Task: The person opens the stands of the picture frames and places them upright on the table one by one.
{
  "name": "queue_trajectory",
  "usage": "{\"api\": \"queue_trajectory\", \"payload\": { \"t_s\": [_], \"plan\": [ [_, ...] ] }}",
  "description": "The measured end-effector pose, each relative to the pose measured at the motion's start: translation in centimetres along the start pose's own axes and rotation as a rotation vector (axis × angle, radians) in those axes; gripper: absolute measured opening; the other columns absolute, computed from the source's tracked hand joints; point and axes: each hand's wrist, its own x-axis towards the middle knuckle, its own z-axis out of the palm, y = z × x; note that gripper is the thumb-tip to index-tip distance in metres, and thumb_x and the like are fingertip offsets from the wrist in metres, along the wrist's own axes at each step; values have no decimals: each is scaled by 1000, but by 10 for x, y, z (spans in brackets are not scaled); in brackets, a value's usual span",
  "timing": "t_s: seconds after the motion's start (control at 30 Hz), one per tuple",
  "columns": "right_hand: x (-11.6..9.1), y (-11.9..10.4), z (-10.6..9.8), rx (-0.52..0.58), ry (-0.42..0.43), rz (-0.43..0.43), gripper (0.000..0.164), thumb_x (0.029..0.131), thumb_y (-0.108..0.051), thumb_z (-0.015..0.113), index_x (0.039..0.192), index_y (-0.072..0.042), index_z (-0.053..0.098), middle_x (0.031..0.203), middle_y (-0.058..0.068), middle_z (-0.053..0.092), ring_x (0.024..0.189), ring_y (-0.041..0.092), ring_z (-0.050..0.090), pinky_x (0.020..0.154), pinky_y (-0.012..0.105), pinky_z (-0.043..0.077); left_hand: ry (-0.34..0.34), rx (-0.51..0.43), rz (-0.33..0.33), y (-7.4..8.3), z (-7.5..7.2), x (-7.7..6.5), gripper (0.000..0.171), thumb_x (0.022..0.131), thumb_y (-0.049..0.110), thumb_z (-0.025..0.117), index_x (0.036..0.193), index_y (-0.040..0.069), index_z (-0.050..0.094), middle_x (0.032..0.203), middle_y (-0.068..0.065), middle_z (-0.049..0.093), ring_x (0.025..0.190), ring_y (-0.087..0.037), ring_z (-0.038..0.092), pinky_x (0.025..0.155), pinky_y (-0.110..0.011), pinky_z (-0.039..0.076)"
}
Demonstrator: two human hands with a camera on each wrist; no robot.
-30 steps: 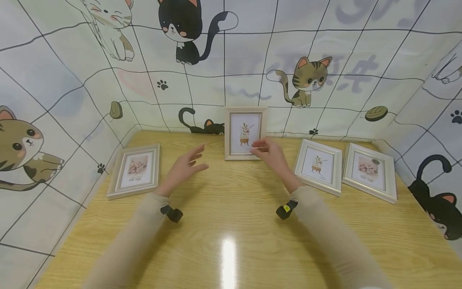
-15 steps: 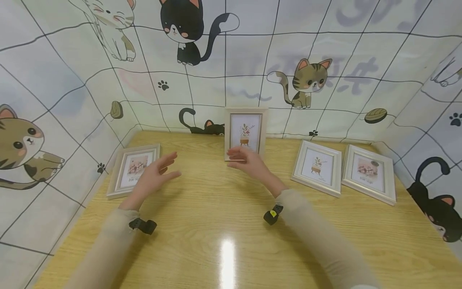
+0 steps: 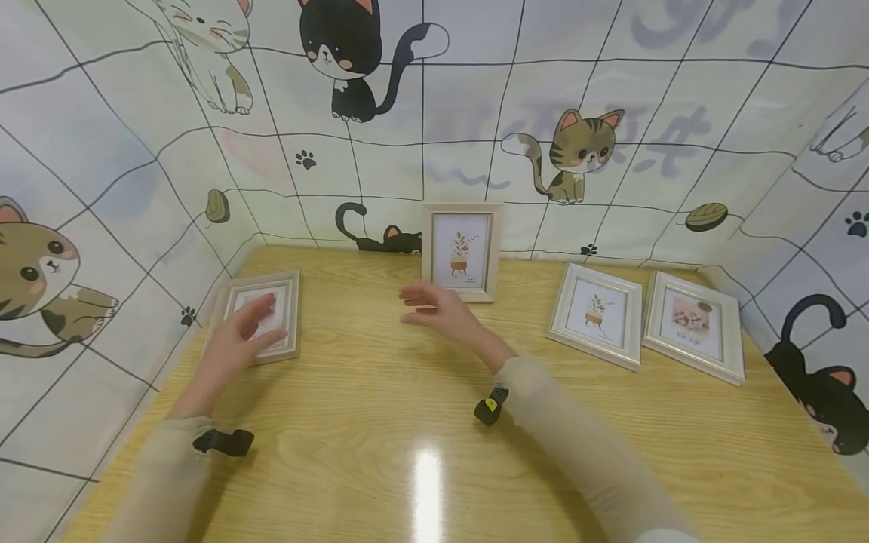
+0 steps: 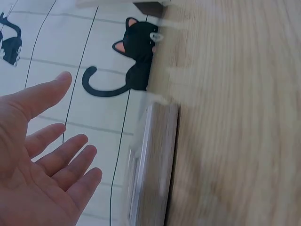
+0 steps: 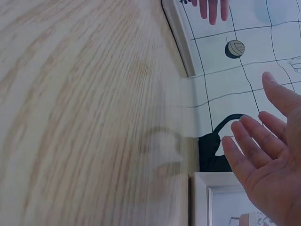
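Observation:
Over the left picture frame (image 3: 292, 317), which lies flat on the table, hovers my left hand (image 3: 234, 347); it covers much of the frame's picture. The left wrist view shows that hand (image 4: 51, 165) with its fingers apart and nothing in them, beside the edge of the frame (image 4: 157, 165). My right hand (image 3: 441, 313) is in front of the standing picture frame (image 3: 462, 249), just off its lower left corner. That frame shows a potted plant and stands upright near the back wall. In the right wrist view the right hand (image 5: 268, 155) has loosely extended fingers and holds nothing.
Two more pale frames lie at the right: one with a potted plant (image 3: 594, 317), one with pink flowers (image 3: 694, 326). A wall cloth (image 3: 462, 98) printed with cats borders the wooden table (image 3: 380, 422) at the back and sides.
My left hand has moved left, from the middle of the table to above the left frame. My right hand has come away from the standing frame, leftward and slightly nearer.

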Motion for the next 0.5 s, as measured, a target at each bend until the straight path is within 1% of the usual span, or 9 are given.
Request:
{"api": "queue_trajectory", "payload": {
  "t_s": [0.03,0.07,0.1,0.2,0.23,0.27,0.3,0.43,0.5],
  "plan": [
    [1,0,2,5,-4,0,50,92,-12,71,137,0,54,138,17,60,128,31,59,109,41,49,10,10,-6,-3,-3,-2,74,96,26,67,157,7,28,159,-24,34,144,-46,34,122,-49,29],
    [2,0,4,13,-10,-2,50,92,-12,71,137,0,53,139,18,59,129,32,59,110,42,48,24,20,-9,-6,-6,-4,74,96,27,67,157,7,29,158,-24,35,143,-46,34,122,-43,30],
    [4,1,6,18,-17,-4,50,92,-11,71,137,0,53,139,19,59,129,32,58,110,43,48,35,27,-15,-9,-9,-6,74,96,27,67,157,7,29,158,-25,35,143,-46,34,122,-43,30],
    [7,1,11,40,-37,-9,50,92,-9,71,137,2,53,139,22,58,129,34,58,111,46,47,62,74,-64,-17,-17,-13,75,97,32,65,157,8,28,159,-25,32,143,-49,32,122,-45,30],
    [8,0,12,42,-44,-14,49,92,-9,71,136,2,54,139,22,58,129,34,58,111,47,47,65,81,-78,-18,-19,-15,75,97,33,65,157,7,27,159,-27,30,143,-51,30,119,-56,28],
    [8,0,14,45,-51,-18,48,92,-9,70,136,2,54,139,24,57,129,35,58,111,47,47,68,94,-96,-20,-22,-18,75,97,33,64,157,7,27,160,-28,27,143,-54,29,118,-59,28],
    [9,0,15,48,-56,-20,48,92,-9,71,136,2,54,139,24,57,129,35,58,110,48,47,66,104,-116,-22,-24,-20,76,98,34,64,158,7,25,160,-29,24,143,-56,26,115,-66,26],
    [12,-2,22,58,-73,-35,48,92,-9,71,136,3,54,139,26,56,128,38,57,109,47,48,81,136,-157,-32,-32,-28,80,97,33,65,158,6,21,160,-34,14,140,-63,20,110,-75,24],
    [14,-2,25,55,-74,-37,48,91,-9,71,135,2,54,138,26,57,128,37,58,108,43,50,91,143,-164,-38,-35,-30,83,96,31,67,158,5,19,160,-36,13,140,-64,18,108,-78,22]
  ]
}}
